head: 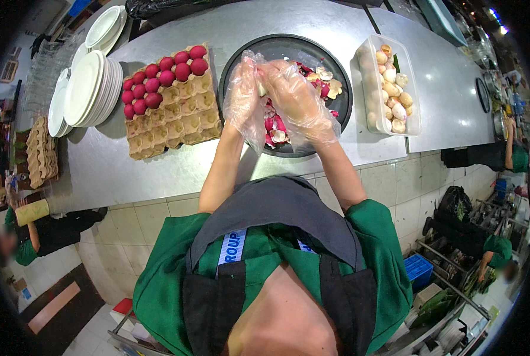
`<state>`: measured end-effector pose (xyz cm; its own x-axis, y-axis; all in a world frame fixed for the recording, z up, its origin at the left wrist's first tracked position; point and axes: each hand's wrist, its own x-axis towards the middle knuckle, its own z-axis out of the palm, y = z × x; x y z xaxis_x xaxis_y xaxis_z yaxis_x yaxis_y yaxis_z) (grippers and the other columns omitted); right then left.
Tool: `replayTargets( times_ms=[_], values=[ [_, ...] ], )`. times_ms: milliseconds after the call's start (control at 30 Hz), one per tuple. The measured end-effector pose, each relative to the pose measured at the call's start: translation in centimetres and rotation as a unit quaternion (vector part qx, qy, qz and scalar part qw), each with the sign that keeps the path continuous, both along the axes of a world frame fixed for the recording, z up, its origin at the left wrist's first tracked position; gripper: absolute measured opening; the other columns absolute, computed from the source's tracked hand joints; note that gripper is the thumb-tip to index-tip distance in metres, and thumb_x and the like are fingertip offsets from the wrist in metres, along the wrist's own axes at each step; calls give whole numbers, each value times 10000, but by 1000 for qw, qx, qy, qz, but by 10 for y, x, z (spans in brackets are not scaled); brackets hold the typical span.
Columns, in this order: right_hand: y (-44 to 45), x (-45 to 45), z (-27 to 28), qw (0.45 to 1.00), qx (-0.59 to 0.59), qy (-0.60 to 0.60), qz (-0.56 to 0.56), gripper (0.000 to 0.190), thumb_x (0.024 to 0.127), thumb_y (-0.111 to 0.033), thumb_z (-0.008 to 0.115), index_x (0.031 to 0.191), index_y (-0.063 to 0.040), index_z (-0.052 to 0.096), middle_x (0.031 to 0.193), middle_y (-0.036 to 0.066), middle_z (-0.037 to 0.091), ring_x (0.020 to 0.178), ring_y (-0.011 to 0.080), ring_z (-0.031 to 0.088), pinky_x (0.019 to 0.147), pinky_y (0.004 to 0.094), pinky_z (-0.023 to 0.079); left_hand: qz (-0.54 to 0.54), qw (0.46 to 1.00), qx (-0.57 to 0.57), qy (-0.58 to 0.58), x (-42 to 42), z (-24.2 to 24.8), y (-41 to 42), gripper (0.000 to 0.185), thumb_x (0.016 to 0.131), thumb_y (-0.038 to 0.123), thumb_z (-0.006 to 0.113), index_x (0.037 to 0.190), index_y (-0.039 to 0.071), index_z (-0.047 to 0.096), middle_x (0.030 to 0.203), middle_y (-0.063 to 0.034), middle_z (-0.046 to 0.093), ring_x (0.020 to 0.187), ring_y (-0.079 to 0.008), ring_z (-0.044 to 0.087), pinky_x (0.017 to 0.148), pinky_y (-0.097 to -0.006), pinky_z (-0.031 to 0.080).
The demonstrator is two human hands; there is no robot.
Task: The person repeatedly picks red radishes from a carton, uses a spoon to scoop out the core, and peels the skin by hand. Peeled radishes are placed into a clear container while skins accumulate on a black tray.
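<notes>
Both hands wear clear plastic gloves and meet above a round black tray [343, 107]. My left hand [243, 91] and my right hand [294, 91] hold an egg [262, 89] between them; the fingers hide most of it, and a pale part shows. Red and whitish eggshell pieces [277, 129] lie in the tray below the hands, with more shells [325, 84] at its right side. To the left, red-dyed eggs [167, 78] fill part of a cardboard egg tray [176, 120]. A clear plastic container [417, 120] at the right holds many peeled eggs [392, 89].
Stacked white plates [87, 89] and bowls [102, 26] stand at the far left, near stacked egg cartons [40, 153]. A black plastic bag [158, 8] lies at the back of the steel table [113, 178]. Other people are at both sides, one at left with a yellowish roll [32, 212].
</notes>
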<state>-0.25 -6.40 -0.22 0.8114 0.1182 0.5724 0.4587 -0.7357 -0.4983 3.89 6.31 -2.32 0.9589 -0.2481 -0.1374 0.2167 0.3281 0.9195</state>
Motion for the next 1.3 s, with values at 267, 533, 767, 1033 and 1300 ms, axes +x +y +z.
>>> replayTargets(
  times_ms=[267,533,767,1033,1300],
  values=[
    [-21,7,4,995,79,47,-46,271,903,-46,585,1161,-16,663,1101,179,672,1037,333,647,892,421,515,104,976,-126,146,-4,18,-7,313,1048,322,466,988,38,585,870,-117,645,858,-235,662,789,-358,584],
    [8,-4,16,965,213,153,20,367,892,-213,715,1183,6,663,1147,104,605,976,178,602,846,301,491,88,968,-185,148,-7,19,-5,229,1021,295,541,1037,69,572,1003,-67,621,885,-172,643,802,-367,570],
    [5,-5,17,977,194,78,41,232,929,-136,620,1105,-2,689,945,171,659,901,304,642,806,381,502,100,988,-99,57,-9,15,-6,245,1029,345,523,1038,106,573,961,-29,592,896,-150,596,799,-314,531],
    [9,0,9,946,312,83,-12,205,923,-118,627,1084,-13,698,1011,172,690,914,291,665,834,386,520,149,978,-107,103,1,12,-6,276,1028,345,522,1031,74,574,948,-55,616,837,-158,615,678,-341,544],
    [4,-8,25,986,156,47,38,227,909,-96,634,1114,-10,682,1029,161,671,889,308,665,802,391,524,104,990,-89,46,-6,-1,-7,271,1033,374,515,1105,114,538,993,-49,587,923,-161,589,806,-379,528]
  ],
)
